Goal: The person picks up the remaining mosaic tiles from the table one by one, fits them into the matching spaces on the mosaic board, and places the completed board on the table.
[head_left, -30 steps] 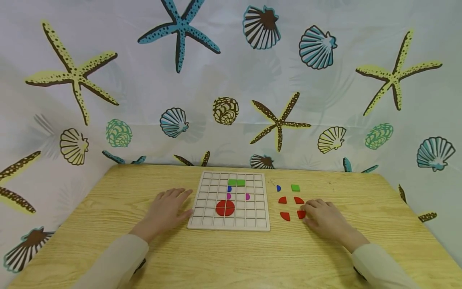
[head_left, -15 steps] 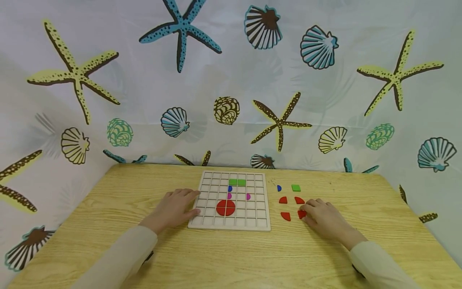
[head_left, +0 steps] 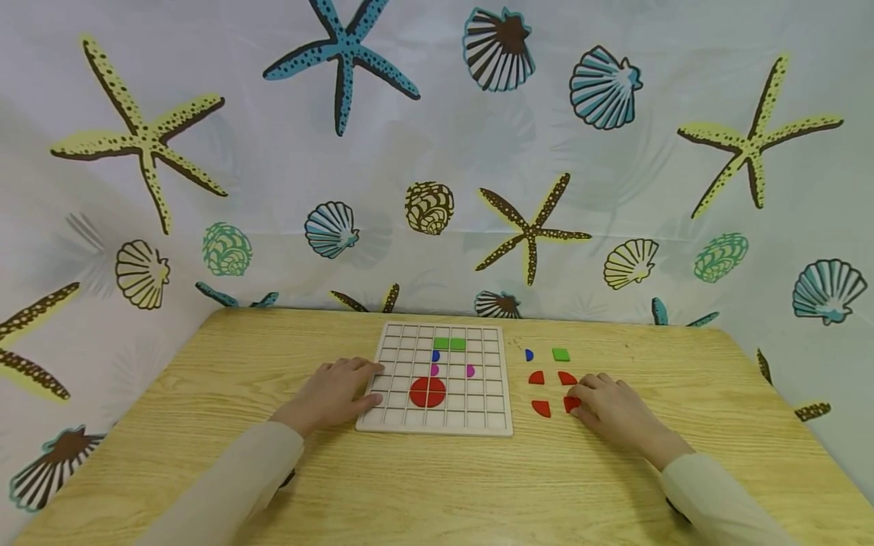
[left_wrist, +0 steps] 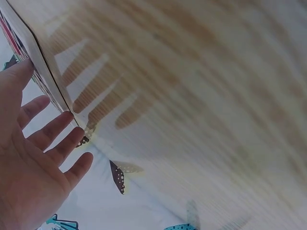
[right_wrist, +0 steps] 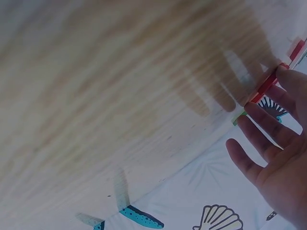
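A pale square grid board (head_left: pixel 403 417) lies flat on the table. In its cells are two green squares (head_left: pixel 450 344), a blue half-circle (head_left: pixel 435 356), two magenta half-circles (head_left: pixel 470 371) and a red disc (head_left: pixel 427 392) made of quarter pieces. My left hand (head_left: pixel 329 394) rests against the board's left edge, thumb and fingertips at the rim, fingers extended and spread. Right of the board, my right hand (head_left: pixel 614 413) pinches a red quarter-circle piece (head_left: pixel 570 404) between thumb and index finger; its fingers partly cover the piece. The right wrist view shows the thumb on a red piece (right_wrist: pixel 268 82).
Beside the right hand lie more red quarter-circles (head_left: pixel 541 409), a blue half-circle (head_left: pixel 529 355) and a green square (head_left: pixel 561 354). Behind the wooden table (head_left: pixel 437 493) hangs a white curtain (head_left: pixel 410 144) printed with shells and starfish.
My left hand has moved right, from beside the board to touching its left edge. The right hand stays at the same red quarter-circle, nearly still.
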The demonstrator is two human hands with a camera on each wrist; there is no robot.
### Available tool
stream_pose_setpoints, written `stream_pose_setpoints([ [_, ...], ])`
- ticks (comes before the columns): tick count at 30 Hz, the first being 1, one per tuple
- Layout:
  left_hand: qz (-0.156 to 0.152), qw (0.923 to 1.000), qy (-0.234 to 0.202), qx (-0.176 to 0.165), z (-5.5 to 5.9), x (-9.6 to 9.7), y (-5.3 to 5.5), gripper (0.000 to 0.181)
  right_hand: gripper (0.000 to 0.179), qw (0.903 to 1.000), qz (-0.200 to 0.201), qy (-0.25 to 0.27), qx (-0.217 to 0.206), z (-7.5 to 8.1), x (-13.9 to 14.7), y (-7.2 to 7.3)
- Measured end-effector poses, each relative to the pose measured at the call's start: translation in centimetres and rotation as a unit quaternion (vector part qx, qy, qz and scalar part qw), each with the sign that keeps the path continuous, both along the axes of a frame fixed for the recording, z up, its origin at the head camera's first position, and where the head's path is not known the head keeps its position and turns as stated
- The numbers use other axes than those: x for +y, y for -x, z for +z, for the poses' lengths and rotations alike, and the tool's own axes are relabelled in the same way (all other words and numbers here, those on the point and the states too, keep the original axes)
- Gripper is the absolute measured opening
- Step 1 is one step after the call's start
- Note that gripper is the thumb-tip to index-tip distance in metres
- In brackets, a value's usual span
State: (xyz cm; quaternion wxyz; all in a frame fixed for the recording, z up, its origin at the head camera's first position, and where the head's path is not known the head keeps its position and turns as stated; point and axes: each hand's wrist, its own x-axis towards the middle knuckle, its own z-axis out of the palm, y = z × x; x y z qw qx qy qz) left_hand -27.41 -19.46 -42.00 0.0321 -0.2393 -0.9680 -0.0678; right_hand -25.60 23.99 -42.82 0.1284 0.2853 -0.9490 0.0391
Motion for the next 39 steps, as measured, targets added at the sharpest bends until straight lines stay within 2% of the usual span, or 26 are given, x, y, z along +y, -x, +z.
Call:
stream_pose_setpoints([
  [15,-0.010,0.9999,0.011,-0.003,-0.3,-0.1,0.1,0.048,0.018,0.9996,-0.002,0.003,-0.028,0.1,0.0,0.3],
  [22,-0.003,0.9999,0.003,-0.011,0.0,0.0,0.1,0.047,0.017,0.9999,0.008,0.000,-0.007,0.1,0.1,0.7],
  [29,-0.001,0.9999,0.003,-0.014,-0.3,-0.1,0.4,0.047,0.019,0.9998,0.009,-0.015,0.007,0.5,0.1,0.9],
  [39,-0.002,0.9999,0.004,-0.014,-0.2,-0.1,0.3,0.047,0.021,0.9991,0.015,-0.035,0.016,1.4,-1.3,1.3],
])
